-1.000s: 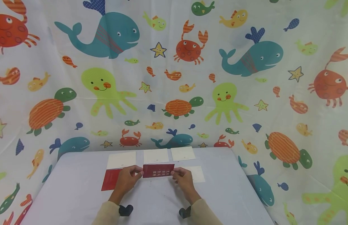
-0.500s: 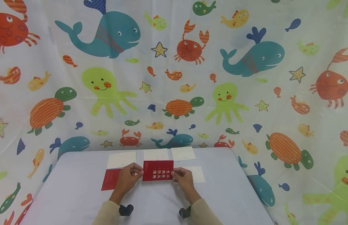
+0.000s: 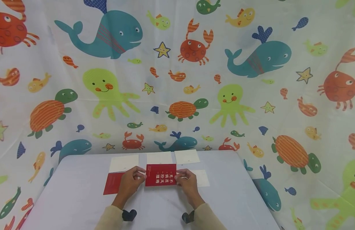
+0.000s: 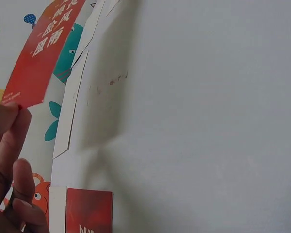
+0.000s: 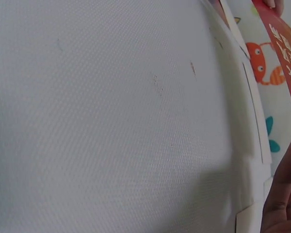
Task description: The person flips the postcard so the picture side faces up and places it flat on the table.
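Observation:
Both hands hold up one red card (image 3: 161,175) with white Chinese characters above the middle of the table. The left hand (image 3: 130,182) pinches its left edge between thumb and finger; in the left wrist view, the card's corner sits at the left fingertips (image 4: 20,108). At the opposite edge, the right hand (image 3: 189,184) pinches the card, as the right wrist view shows with the right fingers (image 5: 284,182) at its lower end. A second red card (image 3: 112,183) lies flat on the table, partly hidden behind the left hand.
White cards lie along the table's (image 3: 223,198) far side: a left one (image 3: 124,162), a middle one (image 3: 159,158), a right one (image 3: 187,157). Another white card (image 3: 202,177) lies behind the right hand. A sea-animal curtain (image 3: 177,89) hangs behind the table.
The held red card has tilted so that its printed face shows fully; a second ago it looked narrower. Both hands have stayed nearly in place.

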`<control>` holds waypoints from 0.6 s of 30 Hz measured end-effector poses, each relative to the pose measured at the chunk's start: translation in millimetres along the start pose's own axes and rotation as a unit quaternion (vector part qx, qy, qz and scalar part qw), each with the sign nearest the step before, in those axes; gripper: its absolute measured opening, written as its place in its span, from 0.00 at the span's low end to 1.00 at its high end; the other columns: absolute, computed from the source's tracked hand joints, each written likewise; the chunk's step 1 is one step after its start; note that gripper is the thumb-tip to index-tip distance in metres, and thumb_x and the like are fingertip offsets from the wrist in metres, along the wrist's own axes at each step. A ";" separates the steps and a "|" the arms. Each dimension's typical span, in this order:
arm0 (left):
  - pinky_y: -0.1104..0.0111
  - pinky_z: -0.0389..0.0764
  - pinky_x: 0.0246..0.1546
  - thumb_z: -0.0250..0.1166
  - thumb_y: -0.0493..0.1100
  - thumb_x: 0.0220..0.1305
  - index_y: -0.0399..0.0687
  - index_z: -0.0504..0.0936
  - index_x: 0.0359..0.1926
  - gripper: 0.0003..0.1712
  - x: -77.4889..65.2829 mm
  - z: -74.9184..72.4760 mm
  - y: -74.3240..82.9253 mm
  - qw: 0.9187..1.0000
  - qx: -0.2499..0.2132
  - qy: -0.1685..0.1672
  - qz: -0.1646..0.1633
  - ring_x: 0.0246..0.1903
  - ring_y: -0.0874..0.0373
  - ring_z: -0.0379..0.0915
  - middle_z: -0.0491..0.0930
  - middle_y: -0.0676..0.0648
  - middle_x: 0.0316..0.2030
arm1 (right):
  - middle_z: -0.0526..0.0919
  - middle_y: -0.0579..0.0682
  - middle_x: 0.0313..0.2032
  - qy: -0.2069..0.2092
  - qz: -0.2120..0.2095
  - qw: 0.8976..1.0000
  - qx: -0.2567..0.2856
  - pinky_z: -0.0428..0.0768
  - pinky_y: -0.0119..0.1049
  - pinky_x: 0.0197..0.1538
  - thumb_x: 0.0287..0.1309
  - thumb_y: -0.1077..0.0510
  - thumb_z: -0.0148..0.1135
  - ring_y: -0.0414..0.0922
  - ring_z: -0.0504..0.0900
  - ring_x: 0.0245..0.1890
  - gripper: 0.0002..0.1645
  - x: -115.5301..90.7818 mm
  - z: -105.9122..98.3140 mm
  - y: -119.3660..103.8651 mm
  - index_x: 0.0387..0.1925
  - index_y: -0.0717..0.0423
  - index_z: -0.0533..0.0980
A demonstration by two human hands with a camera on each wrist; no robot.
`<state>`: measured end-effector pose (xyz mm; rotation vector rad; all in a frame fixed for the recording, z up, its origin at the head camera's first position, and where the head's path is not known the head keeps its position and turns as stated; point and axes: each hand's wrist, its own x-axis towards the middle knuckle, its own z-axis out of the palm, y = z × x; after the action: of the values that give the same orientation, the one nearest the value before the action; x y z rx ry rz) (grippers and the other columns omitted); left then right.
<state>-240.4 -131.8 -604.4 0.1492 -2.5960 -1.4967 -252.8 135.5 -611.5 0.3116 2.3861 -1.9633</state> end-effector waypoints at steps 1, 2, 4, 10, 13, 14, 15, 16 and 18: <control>0.70 0.79 0.34 0.75 0.43 0.65 0.50 0.87 0.49 0.13 0.2 0.5 0.3 1.000 0.001 0.002 -0.001 0.34 0.57 0.78 0.92 0.49 0.37 | 0.87 0.51 0.42 0.001 0.000 1.000 0.001 0.90 0.38 0.47 0.64 0.59 0.74 0.43 0.90 0.40 0.16 -0.2 0.2 0.3 0.53 0.51 0.83; 0.70 0.78 0.34 0.75 0.43 0.65 0.50 0.87 0.49 0.13 -0.2 0.7 0.9 1.000 0.002 0.005 -0.001 0.34 0.57 0.77 0.92 0.49 0.37 | 0.88 0.51 0.42 0.002 -0.001 1.000 0.001 0.90 0.38 0.47 0.64 0.59 0.74 0.43 0.90 0.41 0.16 -0.2 0.6 1.0 0.53 0.51 0.83; 0.70 0.78 0.35 0.75 0.43 0.65 0.49 0.87 0.49 0.13 -0.5 1.4 1.1 1.000 0.003 0.008 -0.003 0.34 0.57 0.77 0.92 0.49 0.36 | 0.88 0.51 0.41 0.002 0.000 1.000 0.003 0.90 0.38 0.46 0.64 0.59 0.75 0.43 0.89 0.40 0.16 -0.3 1.2 2.4 0.52 0.52 0.83; 0.70 0.76 0.35 0.74 0.41 0.64 0.48 0.88 0.48 0.11 -1.6 1.4 0.7 1.000 0.013 0.008 -0.003 0.33 0.57 0.76 0.92 0.50 0.34 | 0.87 0.51 0.39 0.002 0.012 1.000 0.012 0.90 0.37 0.44 0.62 0.63 0.75 0.43 0.90 0.37 0.15 0.7 2.0 6.7 0.50 0.52 0.86; 0.70 0.76 0.34 0.75 0.42 0.64 0.49 0.89 0.48 0.12 -1.9 1.2 0.7 1.000 0.015 0.005 0.000 0.33 0.57 0.75 0.91 0.50 0.34 | 0.88 0.51 0.40 0.003 0.014 1.000 0.005 0.90 0.36 0.45 0.63 0.62 0.74 0.43 0.90 0.38 0.15 0.5 1.3 6.7 0.51 0.51 0.86; 0.71 0.75 0.33 0.75 0.42 0.64 0.49 0.89 0.48 0.12 -2.1 1.1 1.2 1.000 0.014 0.004 0.000 0.32 0.57 0.74 0.91 0.50 0.34 | 0.88 0.51 0.41 0.002 0.014 1.000 0.002 0.90 0.36 0.45 0.63 0.62 0.74 0.42 0.90 0.38 0.15 0.2 0.8 6.4 0.51 0.51 0.86; 0.71 0.75 0.33 0.75 0.42 0.64 0.49 0.89 0.48 0.12 -2.2 1.0 1.6 1.000 0.013 0.002 -0.001 0.32 0.57 0.74 0.91 0.50 0.34 | 0.88 0.50 0.41 0.001 0.014 1.000 -0.002 0.90 0.36 0.45 0.63 0.61 0.74 0.42 0.90 0.38 0.15 0.1 0.4 6.3 0.51 0.51 0.87; 0.71 0.75 0.32 0.75 0.42 0.64 0.49 0.89 0.48 0.12 -2.4 0.8 2.0 1.000 0.013 0.001 -0.002 0.32 0.57 0.74 0.91 0.50 0.34 | 0.88 0.50 0.42 0.000 0.015 1.000 -0.005 0.90 0.36 0.45 0.63 0.62 0.74 0.42 0.90 0.38 0.15 -0.1 -0.1 6.3 0.51 0.51 0.87; 0.71 0.75 0.32 0.76 0.41 0.63 0.49 0.89 0.49 0.13 -2.6 0.6 2.4 1.000 0.013 -0.002 -0.003 0.31 0.57 0.73 0.91 0.50 0.34 | 0.88 0.50 0.42 -0.003 0.016 1.000 -0.008 0.90 0.36 0.45 0.62 0.62 0.74 0.42 0.90 0.39 0.16 0.1 -1.0 6.7 0.51 0.51 0.87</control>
<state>-237.9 -129.7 -602.8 0.1575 -2.6225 -1.4671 -251.6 137.7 -617.8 0.3419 2.3769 -1.9271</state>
